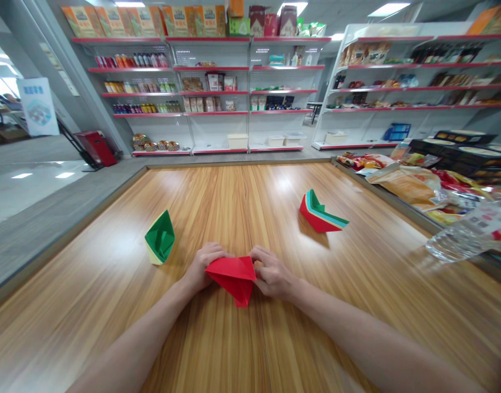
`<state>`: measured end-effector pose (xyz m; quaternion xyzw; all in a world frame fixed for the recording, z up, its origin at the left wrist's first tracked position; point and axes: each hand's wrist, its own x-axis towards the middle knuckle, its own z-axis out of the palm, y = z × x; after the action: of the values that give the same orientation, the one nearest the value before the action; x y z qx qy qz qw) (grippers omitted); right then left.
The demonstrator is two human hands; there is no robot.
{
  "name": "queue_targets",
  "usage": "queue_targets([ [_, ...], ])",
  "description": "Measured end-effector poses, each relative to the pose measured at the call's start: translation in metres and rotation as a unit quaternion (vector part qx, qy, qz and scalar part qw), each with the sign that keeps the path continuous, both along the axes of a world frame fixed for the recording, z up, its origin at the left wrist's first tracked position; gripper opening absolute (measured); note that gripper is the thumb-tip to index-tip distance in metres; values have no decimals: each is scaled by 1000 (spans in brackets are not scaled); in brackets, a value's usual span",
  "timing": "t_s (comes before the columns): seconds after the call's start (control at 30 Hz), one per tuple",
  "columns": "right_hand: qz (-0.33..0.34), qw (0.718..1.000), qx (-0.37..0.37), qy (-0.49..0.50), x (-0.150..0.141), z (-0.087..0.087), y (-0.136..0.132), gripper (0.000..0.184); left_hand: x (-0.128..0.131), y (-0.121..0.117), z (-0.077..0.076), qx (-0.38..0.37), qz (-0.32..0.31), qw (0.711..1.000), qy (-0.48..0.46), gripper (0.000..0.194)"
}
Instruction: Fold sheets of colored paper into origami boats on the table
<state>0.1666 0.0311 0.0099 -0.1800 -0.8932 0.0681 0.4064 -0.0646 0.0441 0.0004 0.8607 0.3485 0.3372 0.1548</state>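
A folded red paper (233, 277) is held between both hands just above the wooden table (275, 218). My left hand (204, 265) pinches its left corner with curled fingers. My right hand (270, 271) grips its right corner, fingers closed too. The paper's point hangs down toward me. To the left stands a finished green paper boat (160, 238). To the right lies a stack of folded coloured papers (320, 213), red on the outside.
Snack packets (410, 185) and dark boxes (459, 150) crowd the table's right edge, with a clear plastic bottle (463, 237) lying near. Shop shelves (234, 87) with goods line the back wall. A grey floor lies to the left.
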Motion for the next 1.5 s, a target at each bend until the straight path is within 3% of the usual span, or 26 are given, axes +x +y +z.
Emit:
queue_targets([
  [0.43, 3, 1000, -4, 10, -3, 2, -4, 8, 5, -2, 3, -22, 27, 999, -12, 13],
  [0.6, -34, 990, -56, 127, -5, 0, -4, 12, 8, -1, 2, -7, 63, 998, -8, 15],
  [0.73, -6, 988, -77, 131, -7, 1, -5, 23, 8, -1, 0, -11, 59, 998, -6, 12],
  [0.83, -15, 986, -118, 120, -8, 0, -3, 13, 7, 0, -3, -17, 54, 998, -8, 13],
  [0.9, -65, 974, -166, 142, -9, -2, 0, 5, 7, 1, -5, -23, 53, 998, -15, 17],
  [1.0, -150, 932, -245, 222, -6, -6, 8, 23, 9, 1, -7, -81, 8, 995, -57, 14],
  [1.1, -152, 910, -289, 257, -2, -7, 14, 42, 12, -1, -7, -204, -44, 970, -127, 15],
  [1.2, -132, 923, -299, 202, 2, -7, 15, 23, 13, -2, -5, -320, -33, 931, -173, 28],
  [1.33, -132, 904, -357, 196, 0, -11, 15, 19, 15, -5, 0, -391, -17, 887, -246, 75],
  [1.4, -113, 893, -390, 196, -1, -11, 15, 22, 16, -6, 3, -384, 1, 889, -250, 90],
  [1.5, -70, 899, -392, 179, 1, -7, 14, 22, 16, -7, 6, -341, 50, 911, -226, 89],
])
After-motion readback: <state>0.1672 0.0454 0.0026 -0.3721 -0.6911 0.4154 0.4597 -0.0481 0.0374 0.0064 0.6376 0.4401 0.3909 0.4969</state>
